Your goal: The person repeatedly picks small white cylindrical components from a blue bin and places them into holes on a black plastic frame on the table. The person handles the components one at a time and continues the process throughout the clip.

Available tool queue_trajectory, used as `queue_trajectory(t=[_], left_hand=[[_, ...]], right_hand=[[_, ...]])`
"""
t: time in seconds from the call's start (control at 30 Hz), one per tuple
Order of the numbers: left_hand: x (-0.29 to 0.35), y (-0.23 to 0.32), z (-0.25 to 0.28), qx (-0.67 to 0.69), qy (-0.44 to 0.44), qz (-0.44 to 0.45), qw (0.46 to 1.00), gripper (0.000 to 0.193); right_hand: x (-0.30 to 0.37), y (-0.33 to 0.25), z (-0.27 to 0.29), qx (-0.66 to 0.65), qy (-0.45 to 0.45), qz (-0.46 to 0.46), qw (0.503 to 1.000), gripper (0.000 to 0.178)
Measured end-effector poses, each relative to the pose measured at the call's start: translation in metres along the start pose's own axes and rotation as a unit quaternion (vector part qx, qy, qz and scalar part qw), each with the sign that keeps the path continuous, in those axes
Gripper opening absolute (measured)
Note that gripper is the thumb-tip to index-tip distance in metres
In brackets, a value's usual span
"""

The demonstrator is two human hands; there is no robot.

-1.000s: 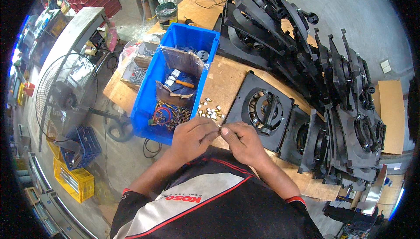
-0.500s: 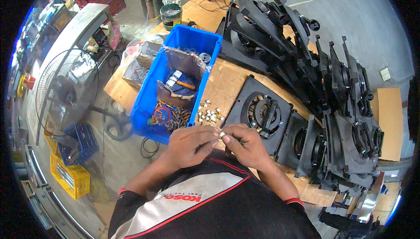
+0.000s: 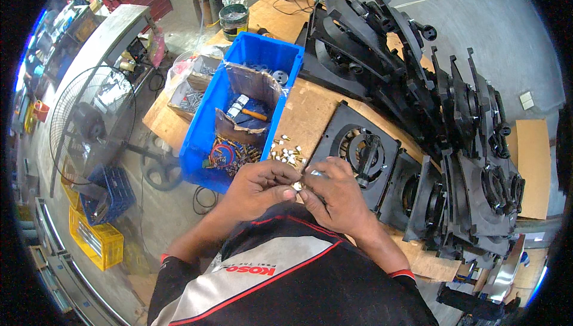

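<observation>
My left hand (image 3: 261, 187) and my right hand (image 3: 335, 193) meet in front of my chest, the fingers of both curled in. Between their fingertips is a small white piece (image 3: 298, 186), mostly covered by the fingers. Something small and shiny (image 3: 316, 173) shows at my right fingers, too covered to name. Just beyond my hands, a loose pile of small white-headed brass pieces (image 3: 290, 155) lies on the wooden table (image 3: 304, 106). To the right of the pile rests a black plastic panel (image 3: 334, 138) with a round opening and a ring-shaped part.
Left of the pile stands a blue bin (image 3: 194, 147) with cardboard dividers, brass fittings (image 3: 239, 158) and an orange-handled tool (image 3: 255, 115). Many black panels (image 3: 412, 99) lean stacked along the right. A pedestal fan (image 3: 89, 120) and a yellow crate (image 3: 98, 242) stand at left.
My right hand has shifted and turned, its fingers now lifted more over the small piece. My left fingers have spread slightly, with the thumb lower.
</observation>
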State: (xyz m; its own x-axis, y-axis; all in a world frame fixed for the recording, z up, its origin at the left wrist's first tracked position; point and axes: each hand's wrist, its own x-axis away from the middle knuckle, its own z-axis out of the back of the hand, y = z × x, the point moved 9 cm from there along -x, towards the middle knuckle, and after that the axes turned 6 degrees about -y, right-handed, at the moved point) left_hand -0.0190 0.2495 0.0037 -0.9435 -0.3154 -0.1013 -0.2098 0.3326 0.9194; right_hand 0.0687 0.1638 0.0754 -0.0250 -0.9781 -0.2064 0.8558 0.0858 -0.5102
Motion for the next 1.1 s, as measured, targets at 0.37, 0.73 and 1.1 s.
queue_trajectory(t=[0.37,0.73,1.1], left_hand=[[-0.001,0.036,-0.012,-0.447,0.118,-0.165,0.871,0.028],[-0.010,0.034,-0.014,-0.478,0.098,-0.131,0.863,0.031],[0.002,-0.049,-0.008,0.085,-0.073,0.216,0.970,0.044]], right_hand=[[0.007,0.025,-0.013,-0.133,-0.004,-0.122,0.984,0.030],[0.012,0.055,-0.036,-0.261,-0.031,-0.208,0.942,0.030],[0.003,0.019,-0.014,-0.067,-0.011,-0.044,0.997,0.029]])
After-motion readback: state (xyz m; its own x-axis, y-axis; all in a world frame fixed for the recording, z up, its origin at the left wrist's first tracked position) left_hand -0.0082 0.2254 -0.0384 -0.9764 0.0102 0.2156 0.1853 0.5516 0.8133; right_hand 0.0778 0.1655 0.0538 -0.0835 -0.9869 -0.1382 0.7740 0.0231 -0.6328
